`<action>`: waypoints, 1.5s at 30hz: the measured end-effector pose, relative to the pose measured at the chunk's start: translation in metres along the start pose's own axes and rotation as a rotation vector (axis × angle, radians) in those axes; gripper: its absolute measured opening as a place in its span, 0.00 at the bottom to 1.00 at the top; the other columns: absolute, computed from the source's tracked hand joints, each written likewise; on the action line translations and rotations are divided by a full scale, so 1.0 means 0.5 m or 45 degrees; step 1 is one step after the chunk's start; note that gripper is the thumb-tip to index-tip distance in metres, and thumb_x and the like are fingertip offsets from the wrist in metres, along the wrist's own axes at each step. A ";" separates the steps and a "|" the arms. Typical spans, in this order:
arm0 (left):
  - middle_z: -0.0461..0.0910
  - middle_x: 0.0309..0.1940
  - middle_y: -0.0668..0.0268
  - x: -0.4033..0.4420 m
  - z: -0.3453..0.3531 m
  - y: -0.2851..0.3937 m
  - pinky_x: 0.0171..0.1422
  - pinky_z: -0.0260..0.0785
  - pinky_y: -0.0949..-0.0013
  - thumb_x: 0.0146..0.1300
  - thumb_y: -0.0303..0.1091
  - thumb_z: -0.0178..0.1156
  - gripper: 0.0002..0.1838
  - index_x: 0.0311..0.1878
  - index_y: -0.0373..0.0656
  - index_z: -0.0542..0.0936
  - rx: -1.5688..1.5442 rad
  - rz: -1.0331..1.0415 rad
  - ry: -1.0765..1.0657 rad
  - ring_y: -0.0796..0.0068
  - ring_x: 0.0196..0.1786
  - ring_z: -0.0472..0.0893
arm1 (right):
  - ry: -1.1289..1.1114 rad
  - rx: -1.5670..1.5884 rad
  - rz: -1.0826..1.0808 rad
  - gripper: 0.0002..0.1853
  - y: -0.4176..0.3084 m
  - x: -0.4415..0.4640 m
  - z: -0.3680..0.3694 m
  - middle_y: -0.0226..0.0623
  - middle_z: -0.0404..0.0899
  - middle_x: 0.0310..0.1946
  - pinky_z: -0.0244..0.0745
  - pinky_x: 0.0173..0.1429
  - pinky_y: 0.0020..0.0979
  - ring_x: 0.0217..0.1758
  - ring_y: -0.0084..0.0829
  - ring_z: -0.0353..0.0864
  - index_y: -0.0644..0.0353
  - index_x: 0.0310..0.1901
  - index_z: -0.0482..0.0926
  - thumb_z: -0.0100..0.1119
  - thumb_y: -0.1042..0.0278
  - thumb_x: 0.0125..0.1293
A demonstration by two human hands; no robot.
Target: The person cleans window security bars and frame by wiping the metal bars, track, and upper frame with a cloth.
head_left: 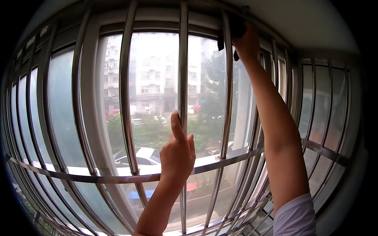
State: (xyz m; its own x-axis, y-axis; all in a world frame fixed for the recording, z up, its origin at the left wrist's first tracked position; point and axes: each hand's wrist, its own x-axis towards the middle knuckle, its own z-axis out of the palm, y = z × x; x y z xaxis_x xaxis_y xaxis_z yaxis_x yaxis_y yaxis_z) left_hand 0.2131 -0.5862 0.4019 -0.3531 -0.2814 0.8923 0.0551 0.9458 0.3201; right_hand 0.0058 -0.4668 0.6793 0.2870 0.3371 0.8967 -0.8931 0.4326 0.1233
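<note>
My left hand is at an upright metal bar in the middle of the window grille. The bar runs between its raised finger and thumb, and the other fingers seem curled round it, partly hidden. High on the right, my right hand reaches up past the bars with the arm stretched. It grips a black cloth, pressed near the top of the window frame, with one dark end hanging left of a bar and another below the hand. Behind the bars is the window pane, hazy in its upper part.
A horizontal rail crosses the grille below my left hand, and more bars curve away on the left. Frosted panes stand at the left. The ceiling is close above my right hand. Outside are a building, trees and a parked car.
</note>
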 end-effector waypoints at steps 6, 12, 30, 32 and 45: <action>0.77 0.45 0.36 -0.006 -0.007 0.004 0.37 0.76 0.50 0.67 0.30 0.53 0.40 0.72 0.36 0.38 0.030 -0.015 -0.012 0.42 0.36 0.82 | 0.126 -0.360 -0.184 0.27 0.015 0.021 0.042 0.45 0.79 0.44 0.74 0.51 0.45 0.48 0.47 0.79 0.58 0.46 0.76 0.73 0.55 0.46; 0.76 0.46 0.35 -0.012 0.006 -0.008 0.30 0.76 0.52 0.67 0.31 0.52 0.40 0.71 0.34 0.38 0.037 0.071 0.039 0.44 0.31 0.82 | -0.176 -0.419 -0.359 0.18 -0.010 0.047 -0.032 0.38 0.80 0.36 0.73 0.48 0.44 0.44 0.43 0.80 0.56 0.39 0.79 0.71 0.61 0.46; 0.77 0.43 0.35 -0.018 0.003 0.001 0.32 0.77 0.55 0.64 0.29 0.55 0.41 0.71 0.32 0.39 0.099 0.026 0.020 0.46 0.32 0.83 | -0.298 -1.044 -0.720 0.12 0.018 0.063 -0.058 0.30 0.80 0.41 0.70 0.52 0.39 0.51 0.35 0.75 0.48 0.41 0.80 0.53 0.74 0.55; 0.76 0.44 0.34 -0.017 0.006 0.007 0.32 0.77 0.55 0.64 0.29 0.55 0.41 0.71 0.31 0.40 0.114 0.012 0.041 0.46 0.32 0.83 | -0.304 -1.020 -0.749 0.14 0.045 0.076 -0.046 0.31 0.81 0.41 0.73 0.50 0.38 0.49 0.36 0.77 0.51 0.41 0.81 0.60 0.72 0.51; 0.78 0.37 0.41 -0.019 0.013 0.006 0.31 0.77 0.57 0.62 0.30 0.57 0.42 0.71 0.30 0.42 0.173 0.009 0.082 0.50 0.29 0.82 | 0.139 0.029 -0.539 0.22 -0.112 0.050 -0.056 0.39 0.82 0.35 0.75 0.47 0.36 0.41 0.40 0.81 0.58 0.39 0.82 0.76 0.58 0.42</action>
State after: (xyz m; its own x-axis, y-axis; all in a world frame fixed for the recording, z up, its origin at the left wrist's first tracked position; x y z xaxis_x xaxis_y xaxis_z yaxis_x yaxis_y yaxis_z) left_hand 0.2107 -0.5796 0.3924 -0.2920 -0.2804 0.9144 -0.0708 0.9598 0.2717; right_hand 0.0730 -0.4591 0.6828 0.6636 0.2210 0.7147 -0.6957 0.5336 0.4809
